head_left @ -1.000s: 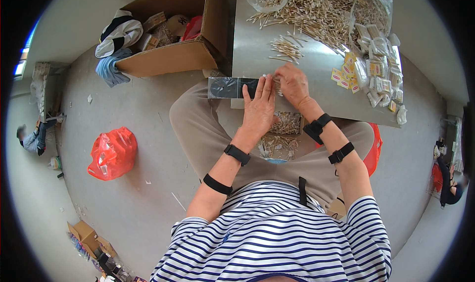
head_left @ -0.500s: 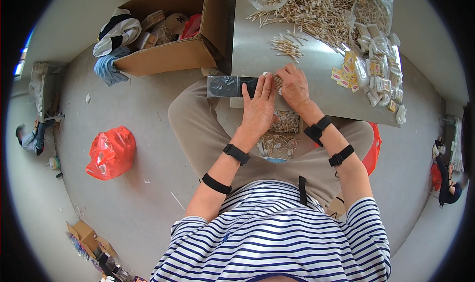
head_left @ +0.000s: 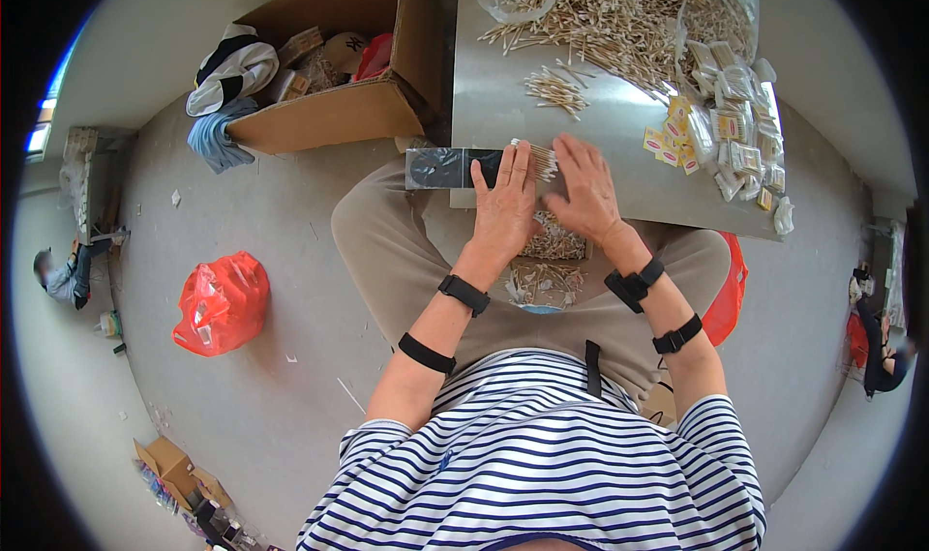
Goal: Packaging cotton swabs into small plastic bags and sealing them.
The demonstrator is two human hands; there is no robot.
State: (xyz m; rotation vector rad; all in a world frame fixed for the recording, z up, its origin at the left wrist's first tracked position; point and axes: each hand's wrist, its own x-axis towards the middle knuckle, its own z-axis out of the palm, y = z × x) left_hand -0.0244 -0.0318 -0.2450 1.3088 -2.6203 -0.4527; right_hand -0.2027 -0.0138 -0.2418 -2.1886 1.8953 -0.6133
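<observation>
My left hand lies flat on a long black tray at the near edge of a grey metal table, its fingers over a row of thin wooden sticks. Beside it my right hand presses down on the same row of sticks, fingers spread. A small loose bunch of sticks lies farther up the table. A big heap of sticks covers the far part. In my lap sit clear packets of sticks.
Small yellow and clear packets pile up at the table's right side. An open cardboard box with clothes and a cap stands to the left. A red plastic bag lies on the grey floor, and another red bag is by my right thigh.
Both hands have stayed on the tray and sticks, shifting only slightly; nothing else moved.
</observation>
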